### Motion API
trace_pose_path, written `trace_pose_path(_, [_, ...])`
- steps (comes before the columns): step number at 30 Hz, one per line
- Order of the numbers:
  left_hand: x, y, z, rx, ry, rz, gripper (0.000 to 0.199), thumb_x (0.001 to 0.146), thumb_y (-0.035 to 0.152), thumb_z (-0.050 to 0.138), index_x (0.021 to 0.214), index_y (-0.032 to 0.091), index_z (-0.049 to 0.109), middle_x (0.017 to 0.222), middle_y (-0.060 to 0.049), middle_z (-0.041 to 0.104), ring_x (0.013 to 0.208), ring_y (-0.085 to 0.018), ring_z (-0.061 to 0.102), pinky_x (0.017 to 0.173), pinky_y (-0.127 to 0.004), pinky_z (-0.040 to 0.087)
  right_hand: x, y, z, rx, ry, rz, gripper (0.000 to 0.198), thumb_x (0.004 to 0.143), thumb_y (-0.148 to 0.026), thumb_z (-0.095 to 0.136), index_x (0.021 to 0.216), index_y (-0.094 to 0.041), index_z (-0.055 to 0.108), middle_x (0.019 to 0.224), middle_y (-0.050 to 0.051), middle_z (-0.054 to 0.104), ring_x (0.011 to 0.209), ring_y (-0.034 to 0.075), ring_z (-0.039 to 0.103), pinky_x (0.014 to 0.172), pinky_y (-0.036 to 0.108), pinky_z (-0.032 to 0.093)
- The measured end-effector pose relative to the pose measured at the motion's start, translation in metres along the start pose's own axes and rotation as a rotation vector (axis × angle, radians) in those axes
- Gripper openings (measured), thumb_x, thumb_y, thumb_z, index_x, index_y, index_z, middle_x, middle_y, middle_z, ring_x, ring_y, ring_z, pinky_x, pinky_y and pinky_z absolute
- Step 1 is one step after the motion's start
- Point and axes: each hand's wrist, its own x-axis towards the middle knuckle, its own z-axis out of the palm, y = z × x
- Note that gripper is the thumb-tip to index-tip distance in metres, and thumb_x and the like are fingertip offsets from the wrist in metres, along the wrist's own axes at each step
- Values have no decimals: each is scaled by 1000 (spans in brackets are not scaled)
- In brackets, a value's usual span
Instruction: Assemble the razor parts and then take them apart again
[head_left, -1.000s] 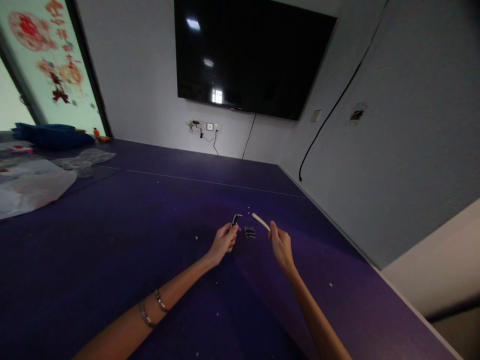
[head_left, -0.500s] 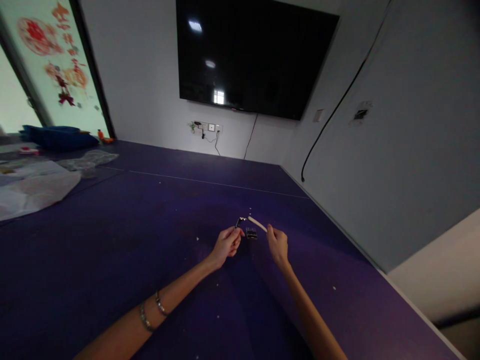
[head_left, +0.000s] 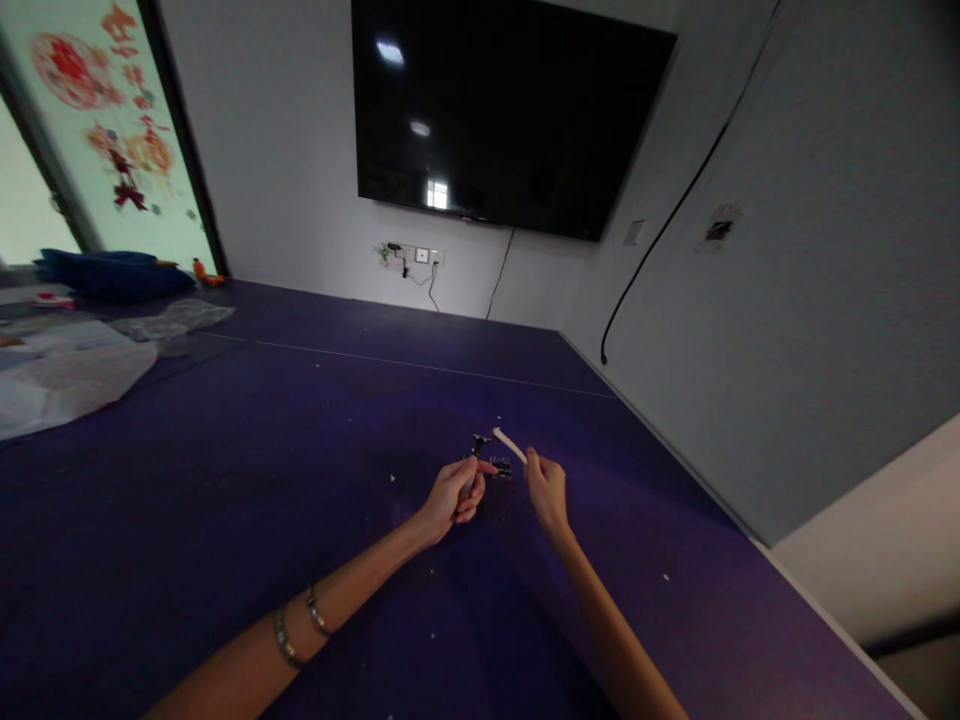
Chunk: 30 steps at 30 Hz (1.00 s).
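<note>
My left hand (head_left: 454,495) is closed around the handle of a small razor (head_left: 479,446), its dark, shiny T-shaped head pointing up and away. In my right hand (head_left: 547,490), thumb and fingers pinch a slim whitish stick (head_left: 511,443). The stick's slightly bent tip points at the razor head, with a small gap between them. Between my hands, a small clear case (head_left: 501,468) with dark contents lies on the purple surface (head_left: 360,570); my left fingertip partly overlaps it.
Crumpled clear plastic and white sheeting (head_left: 82,375) lie at the left, near a dark blue cloth bundle (head_left: 112,273) and a small orange item (head_left: 208,275). White specks dot the surface. A black cable (head_left: 660,240) hangs along the right wall; a television (head_left: 510,110) is mounted ahead.
My left hand has turned the razor, so its head now shows as a T. My right hand has shifted slightly left with the stick, whose tip stays close to the razor head.
</note>
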Motion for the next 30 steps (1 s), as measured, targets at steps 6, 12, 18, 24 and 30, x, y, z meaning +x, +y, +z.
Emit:
trace_pose_path(6, [-4, 0, 2, -174, -80, -139, 36, 83, 46, 47, 78, 12, 57, 48, 8, 25, 35, -2, 16, 29, -14, 12, -11, 3, 13, 21, -77, -30, 48, 81, -50, 36, 46, -18, 39, 42, -3, 35, 44, 10, 33, 46, 24, 22])
trace_pose_path(12, [-5, 2, -5, -406, -143, -251, 30, 84, 42, 46, 75, 15, 51, 48, 9, 20, 34, -3, 12, 27, -13, 7, -15, 5, 19, 60, -79, -18, 49, 82, -50, 36, 45, -19, 36, 41, -3, 34, 42, 9, 31, 44, 23, 21])
trace_pose_path(18, [-5, 3, -6, -495, -266, -288, 30, 85, 40, 46, 70, 15, 49, 48, 8, 19, 33, -3, 12, 26, -13, 9, -15, 9, 21, 26, -91, -46, 50, 83, -50, 34, 45, -18, 38, 41, -3, 35, 41, 9, 32, 45, 24, 22])
trace_pose_path(24, [-4, 5, -7, -470, -284, -272, 31, 86, 41, 45, 68, 15, 46, 47, 9, 19, 33, -3, 11, 26, -12, 9, -15, 12, 20, -1, -51, -57, 50, 82, -50, 36, 44, -18, 37, 41, -3, 33, 42, 9, 31, 45, 24, 22])
trace_pose_path(30, [-4, 4, -9, -443, -301, -285, 33, 86, 42, 44, 68, 15, 47, 47, 8, 19, 34, -3, 9, 26, -12, 9, -17, 8, 21, 4, -62, -95, 51, 83, -49, 35, 44, -17, 40, 40, -2, 36, 40, 9, 32, 44, 24, 21])
